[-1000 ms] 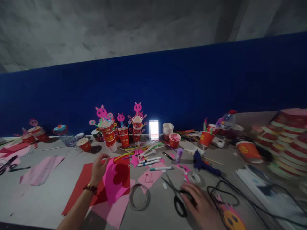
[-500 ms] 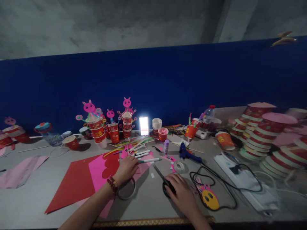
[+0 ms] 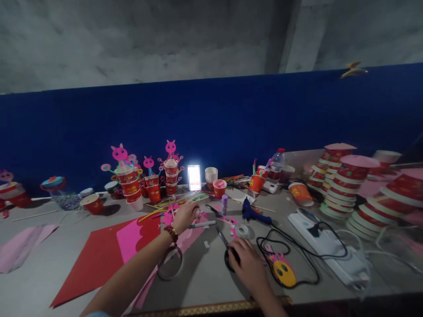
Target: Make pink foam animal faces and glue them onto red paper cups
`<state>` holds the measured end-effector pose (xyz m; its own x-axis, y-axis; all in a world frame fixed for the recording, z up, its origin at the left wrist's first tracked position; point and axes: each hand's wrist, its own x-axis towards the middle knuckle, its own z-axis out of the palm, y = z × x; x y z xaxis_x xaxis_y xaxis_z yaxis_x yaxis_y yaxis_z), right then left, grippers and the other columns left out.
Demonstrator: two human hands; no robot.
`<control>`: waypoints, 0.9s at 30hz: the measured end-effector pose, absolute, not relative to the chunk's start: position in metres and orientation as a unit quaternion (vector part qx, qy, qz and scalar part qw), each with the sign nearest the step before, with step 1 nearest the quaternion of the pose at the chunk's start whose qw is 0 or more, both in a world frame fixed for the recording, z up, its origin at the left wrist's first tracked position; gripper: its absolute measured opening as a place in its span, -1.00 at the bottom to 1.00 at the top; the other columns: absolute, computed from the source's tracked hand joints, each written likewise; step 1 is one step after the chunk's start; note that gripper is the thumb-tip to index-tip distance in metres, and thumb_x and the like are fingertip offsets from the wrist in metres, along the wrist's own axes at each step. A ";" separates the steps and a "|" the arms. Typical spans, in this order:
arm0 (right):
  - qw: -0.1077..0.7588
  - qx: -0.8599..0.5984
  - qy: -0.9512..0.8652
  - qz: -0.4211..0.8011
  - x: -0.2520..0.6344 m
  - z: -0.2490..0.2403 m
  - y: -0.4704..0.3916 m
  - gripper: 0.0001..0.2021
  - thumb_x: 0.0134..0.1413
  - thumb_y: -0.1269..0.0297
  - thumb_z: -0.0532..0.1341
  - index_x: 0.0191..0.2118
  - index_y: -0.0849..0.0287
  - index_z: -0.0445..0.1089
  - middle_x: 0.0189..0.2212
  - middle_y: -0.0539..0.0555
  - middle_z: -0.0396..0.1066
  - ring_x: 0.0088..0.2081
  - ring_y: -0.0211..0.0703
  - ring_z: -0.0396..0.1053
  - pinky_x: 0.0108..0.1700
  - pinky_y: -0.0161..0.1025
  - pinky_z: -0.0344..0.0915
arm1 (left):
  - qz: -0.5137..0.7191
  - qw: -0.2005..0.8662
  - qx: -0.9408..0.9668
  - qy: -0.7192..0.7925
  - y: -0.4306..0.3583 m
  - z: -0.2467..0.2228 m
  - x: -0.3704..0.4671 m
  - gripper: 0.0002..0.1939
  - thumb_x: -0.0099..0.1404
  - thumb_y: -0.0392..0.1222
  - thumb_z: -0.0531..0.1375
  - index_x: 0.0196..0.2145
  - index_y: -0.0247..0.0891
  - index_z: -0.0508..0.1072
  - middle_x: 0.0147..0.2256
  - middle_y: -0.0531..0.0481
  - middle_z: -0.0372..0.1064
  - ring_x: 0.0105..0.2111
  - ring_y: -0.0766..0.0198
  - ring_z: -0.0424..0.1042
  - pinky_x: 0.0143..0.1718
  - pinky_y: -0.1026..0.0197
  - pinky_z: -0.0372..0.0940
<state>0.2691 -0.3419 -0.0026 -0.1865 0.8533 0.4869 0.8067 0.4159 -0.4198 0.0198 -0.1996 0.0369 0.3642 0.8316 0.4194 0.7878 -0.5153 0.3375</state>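
Note:
My left hand (image 3: pixel 185 216), wearing a bead bracelet (image 3: pixel 171 233) at the wrist, reaches over the pens and pink paper scraps. Its fingers are curled and pressed together; what they hold, if anything, is hidden. A white pen with a green end (image 3: pixel 203 224) lies just beside it. My right hand (image 3: pixel 247 264) is closed around the black handles of a pair of scissors (image 3: pixel 222 237), whose blades point away along the table. Under my left forearm are a roll of clear tape (image 3: pixel 169 263), pink paper (image 3: pixel 127 241) and red card (image 3: pixel 87 268).
A blue glue gun (image 3: pixel 254 213) with a looped black cord lies right of centre, near a yellow paper face (image 3: pixel 284 273) and a white power strip (image 3: pixel 330 251). Decorated red cups (image 3: pixel 131 187) and a lit screen (image 3: pixel 194 178) stand behind. Stacked cups (image 3: pixel 345 189) rise at right.
My left hand has moved forward and slightly right, now covering the white pens. The right hand stays on the scissors. The whole view has shifted a little.

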 end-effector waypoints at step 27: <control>0.337 -0.551 -0.761 0.061 0.271 -0.007 -0.340 -0.84 0.23 0.29 0.11 -0.21 0.10 0.44 -0.15 0.14 0.50 -0.05 0.03 0.44 -0.01 -0.08 0.38 | 0.141 -0.083 0.852 0.497 -0.196 0.029 0.009 -0.85 0.33 -0.26 0.10 -0.25 -0.24 0.49 -0.18 -0.23 0.47 -0.09 -0.07 0.40 -0.02 -0.06 0.23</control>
<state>0.2706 -0.3404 -0.0068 -0.1655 0.8800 0.4452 0.7973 0.3850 -0.4648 0.0092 -0.1958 0.0293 0.4657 0.8241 0.3223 0.8707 -0.4918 -0.0006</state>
